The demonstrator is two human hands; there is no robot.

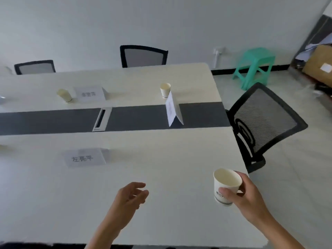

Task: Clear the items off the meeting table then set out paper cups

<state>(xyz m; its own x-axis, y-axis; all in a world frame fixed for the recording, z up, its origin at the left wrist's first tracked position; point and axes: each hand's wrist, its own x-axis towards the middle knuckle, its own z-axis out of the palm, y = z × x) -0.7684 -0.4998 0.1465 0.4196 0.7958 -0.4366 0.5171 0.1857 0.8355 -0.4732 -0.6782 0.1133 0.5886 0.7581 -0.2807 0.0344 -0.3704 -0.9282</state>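
The pale tabletop (179, 155) runs in from the left, crossed by a dark strip (53, 121). Behind its far left edge stands a black mesh chair back (35, 67). On the far half of the tabletop a blurred paper cup (65, 95) sits just beside a folded far name card (89, 94); the cup looks tilted, though the blur makes that unsure. On the near half lies a near name card (84, 158) with dark handwritten characters. A white cable hatch (102, 119) is set into the dark strip. The left grip (130, 194) hangs over the near part of the tabletop, fingers loosely curled and holding nothing. A second chair back (143, 56) stands beyond the far edge. Further right an upright far paper cup (165, 89) stands just behind a white tent card (173, 110), which stands on the dark strip. By the near right corner of the tabletop, the right grip (246, 200) is wrapped round a held paper cup (226, 186), thumb on its printed side and fingers round the far side. This cup is open end up and empty; whether its base touches the tabletop cannot be told. A black mesh office chair (262, 123) stands at the right end, then a green plastic stool (255, 67) and a cardboard box (319, 65) by the wall.
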